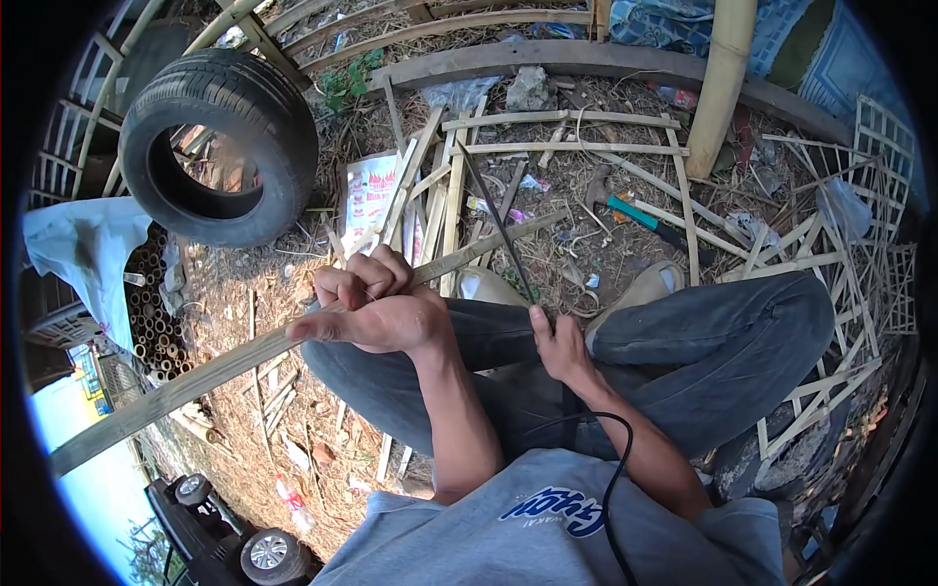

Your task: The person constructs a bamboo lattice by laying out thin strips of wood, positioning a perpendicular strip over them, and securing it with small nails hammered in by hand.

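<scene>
Black rubber makes the bulkiest shape I see from where I stand — a thick-walled car tyre (283,146), ahead and to the left of the seated person. Longest is a flat, pale-brown bamboo slat (215,370), slanting from far out on the left to a tip over the straw-strewn ground (230,298). The left hand (376,298) has its fingers curled round it, near the tip end. It looks light and stiff, perhaps with a little spring over such length; dry rather than slippery, I'd judge, but splintery along its edges, so the broad faces seem the better hold. Beyond its tip side lies a rectangular frame of thin yellowish bamboo strips (576,148), which limits forward movement. On the left, a stack of hollow brown bamboo tubes (156,322) crowds the slat's long tail. A narrow, dark metal blade (489,210) crosses near the tip — touching or apart, I cannot tell; the right hand (562,350) is closed round its near end. Smallest, a green-handled hammer (633,211) lies to the right.
</scene>
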Demonstrator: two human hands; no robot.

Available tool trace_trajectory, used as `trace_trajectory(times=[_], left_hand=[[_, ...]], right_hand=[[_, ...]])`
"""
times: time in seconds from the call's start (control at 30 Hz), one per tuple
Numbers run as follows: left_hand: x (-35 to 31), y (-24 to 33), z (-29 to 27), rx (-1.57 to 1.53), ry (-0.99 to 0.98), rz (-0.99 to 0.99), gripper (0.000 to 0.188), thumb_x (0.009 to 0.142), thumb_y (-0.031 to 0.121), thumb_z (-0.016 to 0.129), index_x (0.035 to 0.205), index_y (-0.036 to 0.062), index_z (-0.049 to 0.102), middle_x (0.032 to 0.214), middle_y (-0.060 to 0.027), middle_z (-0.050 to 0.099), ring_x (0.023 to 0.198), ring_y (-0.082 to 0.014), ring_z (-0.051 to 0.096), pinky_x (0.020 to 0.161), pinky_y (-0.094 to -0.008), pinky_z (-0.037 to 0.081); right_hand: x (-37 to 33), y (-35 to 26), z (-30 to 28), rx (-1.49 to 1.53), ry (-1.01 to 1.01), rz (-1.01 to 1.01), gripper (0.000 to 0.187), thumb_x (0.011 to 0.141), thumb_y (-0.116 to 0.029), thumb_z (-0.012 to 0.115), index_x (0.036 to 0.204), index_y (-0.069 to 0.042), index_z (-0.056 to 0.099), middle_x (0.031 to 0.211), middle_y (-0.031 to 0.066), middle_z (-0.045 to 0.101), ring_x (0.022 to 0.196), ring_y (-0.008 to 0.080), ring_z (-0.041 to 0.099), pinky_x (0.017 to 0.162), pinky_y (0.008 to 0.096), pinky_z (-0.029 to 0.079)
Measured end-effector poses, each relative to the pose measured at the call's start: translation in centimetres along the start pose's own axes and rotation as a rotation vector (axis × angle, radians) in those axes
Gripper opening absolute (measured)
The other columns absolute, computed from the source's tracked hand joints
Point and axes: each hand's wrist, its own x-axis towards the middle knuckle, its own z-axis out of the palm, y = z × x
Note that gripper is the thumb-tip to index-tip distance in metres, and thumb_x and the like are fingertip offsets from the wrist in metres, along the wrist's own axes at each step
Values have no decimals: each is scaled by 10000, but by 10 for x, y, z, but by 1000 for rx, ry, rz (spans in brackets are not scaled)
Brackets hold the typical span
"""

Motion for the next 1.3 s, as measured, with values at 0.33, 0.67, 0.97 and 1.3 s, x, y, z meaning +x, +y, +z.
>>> trace_trajectory(times=[0.33,0.67,0.97,1.3], left_hand=[[4,-1,-20,-149,-233,-115,758,867,895,430,696,183,235,481,44,158,430,-82,72,391,-260,105],[0,-2,-13,-84,-130,-71,726,912,858,422,708,188,232,496,44,175,436,-80,101,388,-251,109],[0,-7,-18,-189,-192,-76,672,950,807,432,732,196,258,540,60,144,464,-69,113,392,-233,138],[-3,-10,-4,-174,-206,-75,692,951,815,416,735,176,263,543,53,162,472,-75,118,416,-242,130]], right_hand=[[-1,20,8,-14,115,-327,728,1007,-655,506,586,-61,490,493,38,472,410,167,510,408,329,406],[40,64,4,-105,162,132,937,965,-728,483,896,188,665,794,363,665,901,512,696,862,538,521],[52,84,6,-98,270,203,899,971,-734,464,846,136,654,839,331,658,906,468,686,849,533,502],[69,101,-6,2,375,146,816,971,-735,464,714,31,577,676,177,542,626,307,540,563,421,405]])
